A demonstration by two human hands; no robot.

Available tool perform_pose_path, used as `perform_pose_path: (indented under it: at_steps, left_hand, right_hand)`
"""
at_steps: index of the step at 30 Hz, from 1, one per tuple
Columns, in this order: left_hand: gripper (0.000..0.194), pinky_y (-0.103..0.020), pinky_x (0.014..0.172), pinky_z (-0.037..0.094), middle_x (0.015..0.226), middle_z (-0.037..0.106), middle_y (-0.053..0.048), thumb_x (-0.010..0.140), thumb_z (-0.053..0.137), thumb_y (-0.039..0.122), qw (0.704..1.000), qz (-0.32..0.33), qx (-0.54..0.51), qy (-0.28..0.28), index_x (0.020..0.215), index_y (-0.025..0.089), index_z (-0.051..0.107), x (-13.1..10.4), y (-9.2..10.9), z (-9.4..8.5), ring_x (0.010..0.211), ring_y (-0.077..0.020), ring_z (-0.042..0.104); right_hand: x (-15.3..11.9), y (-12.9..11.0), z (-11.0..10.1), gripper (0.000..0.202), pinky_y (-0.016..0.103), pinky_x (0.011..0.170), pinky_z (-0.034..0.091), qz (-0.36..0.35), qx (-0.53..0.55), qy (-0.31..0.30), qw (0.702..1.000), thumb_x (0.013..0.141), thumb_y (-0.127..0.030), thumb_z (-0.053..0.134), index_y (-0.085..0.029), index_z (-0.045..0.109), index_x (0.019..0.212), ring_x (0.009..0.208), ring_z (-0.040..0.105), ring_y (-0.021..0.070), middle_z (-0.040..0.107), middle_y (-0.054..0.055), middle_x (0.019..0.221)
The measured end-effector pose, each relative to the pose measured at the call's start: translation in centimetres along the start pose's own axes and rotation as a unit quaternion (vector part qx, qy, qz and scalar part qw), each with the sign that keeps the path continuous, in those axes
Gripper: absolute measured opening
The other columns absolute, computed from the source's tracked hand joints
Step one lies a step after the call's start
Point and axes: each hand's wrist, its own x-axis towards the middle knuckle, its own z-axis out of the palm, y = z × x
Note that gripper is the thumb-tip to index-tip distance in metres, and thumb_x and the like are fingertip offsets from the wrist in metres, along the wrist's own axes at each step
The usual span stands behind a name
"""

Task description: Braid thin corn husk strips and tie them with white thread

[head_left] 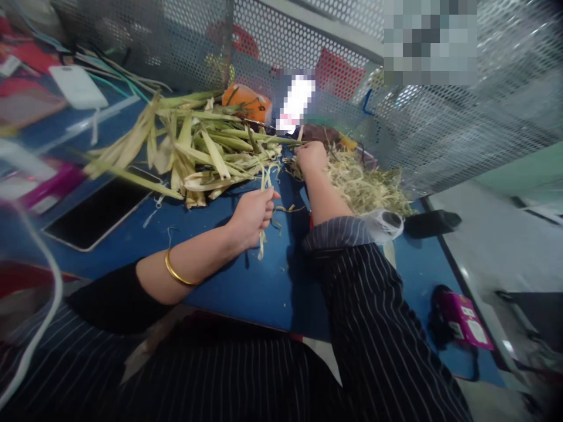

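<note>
My left hand (255, 215) is closed around thin, pale strips of dry leaf (263, 241), which stick out above and below the fist. My right hand (311, 157) reaches farther out, at the left edge of a heap of finely shredded leaf (367, 181). Its fingers are curled and partly hidden; whatever they grip I cannot make out. Left of it lies a pile of long, yellow-green leaves (197, 143) resembling corn husks, and the tip of one comes close to the right hand.
The blue table (246, 293) carries a dark-screened tablet or phone (101, 208), a white phone (78, 87), an orange packet (247, 102), a lit phone screen (295, 105), a clear plastic roll (383, 225) and a magenta packet (468, 322). A perforated metal panel (281, 35) stands behind.
</note>
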Motion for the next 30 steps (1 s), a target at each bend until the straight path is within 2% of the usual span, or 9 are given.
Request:
perform_pose_path:
  at_steps: [4, 7, 9, 11, 14, 17, 19, 24, 30]
  left_hand:
    - [0.024, -0.015, 0.035, 0.010, 0.047, 0.027, 0.010, 0.096, 0.053, 0.022, 1.000, 0.001, 0.002, -0.010, 0.073, 0.014, 0.052, -0.1, 0.0, 0.1, 0.033, -0.0007, 0.019]
    - [0.016, -0.015, 0.034, 0.009, 0.046, 0.025, 0.011, 0.090, 0.058, 0.015, 1.000, 0.007, 0.007, -0.025, 0.074, 0.013, 0.057, 0.1, -0.2, -0.1, 0.033, -0.0008, 0.018]
    - [0.013, -0.015, 0.034, 0.009, 0.045, 0.023, 0.011, 0.089, 0.057, 0.014, 0.999, 0.016, 0.011, -0.035, 0.076, 0.012, 0.059, 0.3, -0.2, -0.3, 0.033, -0.0013, 0.016]
    - [0.013, -0.015, 0.033, 0.010, 0.045, 0.022, 0.011, 0.089, 0.056, 0.016, 0.998, 0.027, 0.016, -0.048, 0.078, 0.011, 0.062, 0.4, -0.1, -0.5, 0.033, -0.0018, 0.015]
    - [0.013, -0.015, 0.034, 0.011, 0.045, 0.021, 0.012, 0.089, 0.057, 0.017, 0.996, 0.052, 0.025, -0.071, 0.082, 0.009, 0.066, 0.2, 0.0, -0.5, 0.034, -0.0022, 0.016]
    - [0.015, -0.016, 0.034, 0.011, 0.045, 0.021, 0.012, 0.088, 0.063, 0.023, 0.990, 0.071, 0.039, -0.112, 0.084, 0.009, 0.068, -0.6, -0.2, 0.0, 0.035, -0.0022, 0.015]
    - [0.017, -0.016, 0.035, 0.011, 0.044, 0.021, 0.012, 0.086, 0.066, 0.026, 0.986, 0.075, 0.057, -0.141, 0.082, 0.009, 0.068, -1.2, -0.7, 0.5, 0.035, -0.0020, 0.014]
    - [0.008, -0.020, 0.035, 0.011, 0.043, 0.032, 0.009, 0.078, 0.070, 0.017, 0.978, 0.105, 0.126, -0.132, 0.078, 0.008, 0.068, -2.0, -2.3, 1.3, 0.034, -0.0017, 0.019]
    - [0.023, -0.022, 0.035, 0.009, 0.039, 0.031, 0.010, 0.070, 0.078, 0.023, 0.977, 0.118, 0.158, -0.086, 0.063, 0.015, 0.058, -0.9, -2.8, 0.9, 0.033, -0.0024, 0.019]
  right_hand:
    - [1.6, 1.7, -1.3, 0.052, 0.042, 0.097, 0.043, 0.024, 0.042, 0.145, 0.988, 0.099, -0.029, 0.017, -0.011, 0.060, 0.124, 0.118, 0.058, 0.0224, 0.062, 0.014, 0.123]
    - [3.8, 4.3, -3.4, 0.066, 0.039, 0.089, 0.049, -0.066, 0.205, 0.327, 0.920, 0.099, -0.044, 0.011, -0.007, 0.063, 0.116, 0.105, 0.062, 0.0210, 0.067, 0.013, 0.109]
    - [3.8, 5.9, -5.1, 0.065, 0.033, 0.081, 0.051, -0.116, 0.275, 0.365, 0.882, 0.097, -0.055, 0.022, -0.009, 0.065, 0.111, 0.091, 0.063, 0.0167, 0.069, 0.015, 0.103]
    - [1.2, 6.6, -6.7, 0.062, 0.030, 0.069, 0.050, -0.154, 0.300, 0.292, 0.895, 0.096, -0.058, 0.024, -0.014, 0.065, 0.111, 0.082, 0.064, 0.0139, 0.069, 0.010, 0.097]
    - [-6.7, 6.0, -8.2, 0.044, 0.027, 0.060, 0.049, -0.120, 0.391, 0.101, 0.907, 0.092, -0.056, 0.045, -0.018, 0.067, 0.094, 0.070, 0.065, 0.0125, 0.069, 0.005, 0.084]
    - [-15.7, 4.6, -8.3, 0.032, 0.027, 0.054, 0.050, -0.040, 0.498, -0.098, 0.860, 0.077, -0.051, 0.069, -0.020, 0.066, 0.080, 0.060, 0.064, 0.0126, 0.069, 0.001, 0.071]
    - [-20.0, 3.9, -8.1, 0.030, 0.026, 0.053, 0.051, 0.009, 0.535, -0.171, 0.827, 0.069, -0.047, 0.077, -0.020, 0.066, 0.077, 0.055, 0.063, 0.0119, 0.067, -0.002, 0.065]
    - [-23.2, 4.1, -7.6, 0.026, 0.025, 0.056, 0.052, 0.046, 0.581, -0.169, 0.795, 0.068, -0.042, 0.077, -0.019, 0.067, 0.074, 0.055, 0.062, 0.0115, 0.065, -0.004, 0.059]
    - [-22.9, 4.9, -7.7, 0.019, 0.021, 0.051, 0.042, 0.013, 0.521, -0.101, 0.847, 0.074, -0.037, 0.071, -0.018, 0.068, 0.073, 0.050, 0.053, 0.0074, 0.060, -0.004, 0.057]
